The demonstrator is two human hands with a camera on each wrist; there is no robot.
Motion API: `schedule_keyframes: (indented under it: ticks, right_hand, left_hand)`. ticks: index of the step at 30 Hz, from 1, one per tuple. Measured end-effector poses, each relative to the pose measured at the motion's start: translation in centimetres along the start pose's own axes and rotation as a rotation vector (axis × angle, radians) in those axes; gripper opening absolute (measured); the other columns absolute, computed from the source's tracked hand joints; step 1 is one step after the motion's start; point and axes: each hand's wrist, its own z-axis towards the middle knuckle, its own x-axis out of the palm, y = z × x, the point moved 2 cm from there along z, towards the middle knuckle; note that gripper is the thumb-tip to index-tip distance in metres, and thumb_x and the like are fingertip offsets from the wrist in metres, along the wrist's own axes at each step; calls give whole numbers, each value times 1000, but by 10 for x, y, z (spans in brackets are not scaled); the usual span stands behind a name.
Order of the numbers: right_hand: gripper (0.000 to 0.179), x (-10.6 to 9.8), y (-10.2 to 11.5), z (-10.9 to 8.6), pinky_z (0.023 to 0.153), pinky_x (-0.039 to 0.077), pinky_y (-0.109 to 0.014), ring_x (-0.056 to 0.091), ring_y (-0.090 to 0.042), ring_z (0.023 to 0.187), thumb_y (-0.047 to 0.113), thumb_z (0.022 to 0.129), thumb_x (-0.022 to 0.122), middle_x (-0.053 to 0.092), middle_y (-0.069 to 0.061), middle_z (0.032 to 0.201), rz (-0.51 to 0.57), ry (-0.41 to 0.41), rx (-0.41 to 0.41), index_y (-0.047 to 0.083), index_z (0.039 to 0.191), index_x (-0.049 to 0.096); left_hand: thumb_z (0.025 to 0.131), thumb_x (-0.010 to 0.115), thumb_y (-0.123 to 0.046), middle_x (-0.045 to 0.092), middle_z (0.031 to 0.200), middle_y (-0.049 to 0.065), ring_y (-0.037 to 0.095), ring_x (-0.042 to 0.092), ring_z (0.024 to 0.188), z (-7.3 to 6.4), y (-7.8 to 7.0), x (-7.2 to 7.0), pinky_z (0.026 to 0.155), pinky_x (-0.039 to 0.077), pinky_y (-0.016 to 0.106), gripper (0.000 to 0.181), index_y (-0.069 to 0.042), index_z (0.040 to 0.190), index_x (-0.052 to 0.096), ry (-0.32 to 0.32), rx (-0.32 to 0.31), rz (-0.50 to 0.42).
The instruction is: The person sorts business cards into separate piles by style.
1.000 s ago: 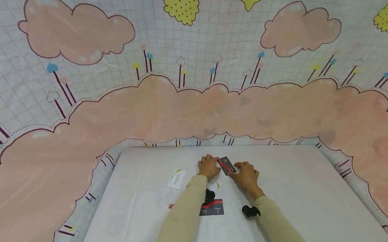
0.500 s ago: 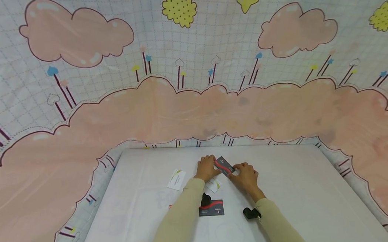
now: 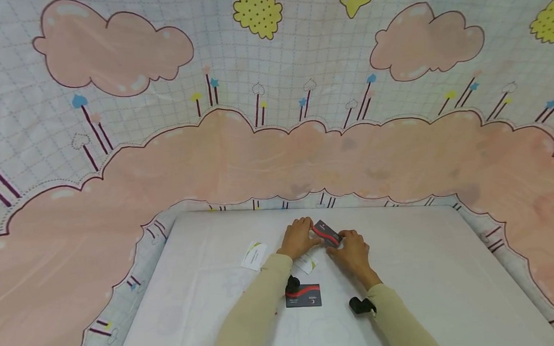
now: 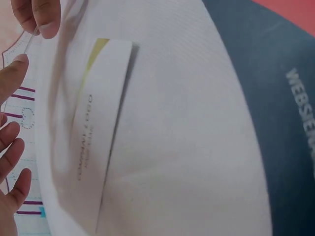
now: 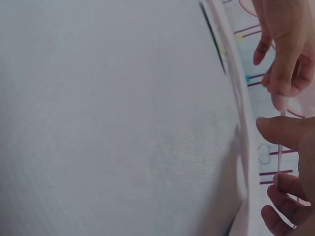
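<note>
Between my two hands, raised off the table, is a dark business card (image 3: 327, 233) with a red wavy stripe. My left hand (image 3: 297, 238) pinches its left side, and my right hand (image 3: 352, 250) pinches its right side. In the right wrist view the card (image 5: 279, 157) is seen edge-on, with the left hand (image 5: 288, 49) at its upper end. A white business card (image 3: 305, 264) with a green-yellow corner lies just below the hands. Nearer me, a matching dark business card (image 3: 303, 297) lies flat, partly covered by the wrist camera.
Another white card (image 3: 253, 256) lies left of my left forearm. Small red bits show beside the left sleeve (image 3: 248, 323), which hides whatever they belong to. The white table (image 3: 405, 250) is bordered by a cloud-patterned cloth (image 3: 276, 162).
The held card has tilted from steep to more slanted and shifted slightly right and away from me. Both hands keep hold of it. The cards on the table stay in place.
</note>
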Motion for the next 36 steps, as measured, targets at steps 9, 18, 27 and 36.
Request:
schedule_keyframes:
  ticks: [9,18,27,36]
  right_hand:
    - [54,-12,3,-2,98,36,-63,52,-40,120,27,75,82,60,-21,126,73,-14,-36,4,120,62]
    - [54,-21,8,-10,101,37,-63,53,-38,121,25,75,83,61,-18,126,134,10,-107,4,121,62]
    - [58,-36,8,-22,98,38,-64,55,-37,116,23,75,84,61,-17,121,148,-20,-192,6,125,60]
    - [59,-48,14,-33,98,40,-63,56,-36,114,21,73,86,61,-16,120,165,-34,-243,6,124,60]
  left_hand:
    - [85,71,-51,64,120,3,21,58,109,-5,-2,-11,93,48,40,56,-15,125,56,-26,25,17]
    - [84,73,-49,58,135,4,23,54,122,-16,2,-20,102,46,42,69,-15,140,51,-20,90,-32]
    - [86,74,-42,58,135,4,21,54,123,-30,-9,-20,106,45,38,68,-13,142,49,-30,134,-93]
    - [85,74,-43,57,133,5,19,53,121,-43,-14,-28,104,47,36,73,-10,145,47,-77,185,-118]
